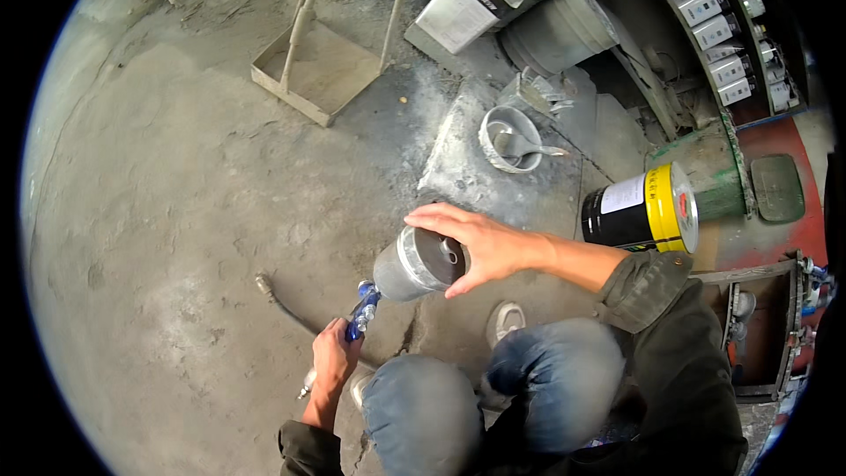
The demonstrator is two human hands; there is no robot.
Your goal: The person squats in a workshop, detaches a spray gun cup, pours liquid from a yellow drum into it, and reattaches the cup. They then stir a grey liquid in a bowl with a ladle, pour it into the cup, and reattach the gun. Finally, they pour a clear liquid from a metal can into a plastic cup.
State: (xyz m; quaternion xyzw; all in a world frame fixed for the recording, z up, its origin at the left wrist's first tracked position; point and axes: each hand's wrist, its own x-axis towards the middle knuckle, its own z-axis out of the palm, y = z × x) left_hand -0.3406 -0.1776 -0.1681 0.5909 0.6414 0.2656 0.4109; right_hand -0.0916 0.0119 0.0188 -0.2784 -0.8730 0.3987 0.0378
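My left hand [335,351] grips the handle of a blue and silver spray gun [364,308], held low over the concrete. My right hand [480,251] is wrapped round the lid end of a grey cylindrical cup [397,271] with a pale band and a small ring on the dark top. The cup lies tilted on its side in the air, its far end meeting the top of the gun; whether it is joined there I cannot tell. A dark hose [295,316] with a metal fitting lies on the floor beside my left hand.
A bucket with a scraper [509,137] stands ahead right, near a metal tray [326,70], tins and pails [553,25]. Right are a yellow-black drum [630,207], shelves of cans [709,26] and a tool rack [758,322]. My knees and shoes are below, over cracked floor.
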